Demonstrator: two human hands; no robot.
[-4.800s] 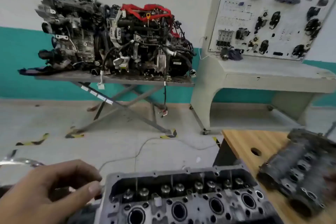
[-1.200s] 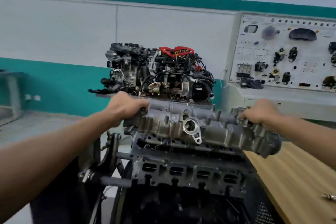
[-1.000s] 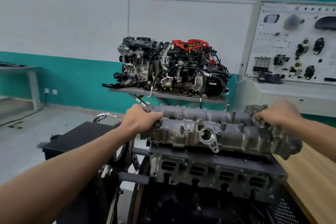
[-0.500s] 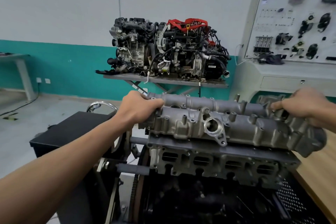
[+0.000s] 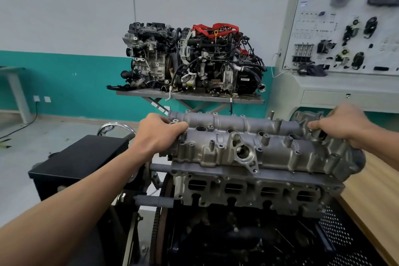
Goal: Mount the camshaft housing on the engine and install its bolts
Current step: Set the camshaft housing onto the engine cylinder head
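Head camera shows the camshaft housing [image 5: 248, 147] lying along the top of the engine [image 5: 248, 192], its right end jutting past the engine's edge, near the wooden counter [image 5: 377, 201]. The left hand [image 5: 159, 134] grips the housing's left end and the right hand [image 5: 343, 129] grips its right end, fingers curled over it.

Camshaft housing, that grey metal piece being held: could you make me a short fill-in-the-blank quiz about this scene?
1. The camshaft housing is gripped by ____ hands, the left hand and the right hand.
2. Each hand holds one ____ of the housing.
3. The background engine carries ____ parts on top.
4. The tabletop at the right is made of ____.
Missing words: two; end; red; wood.
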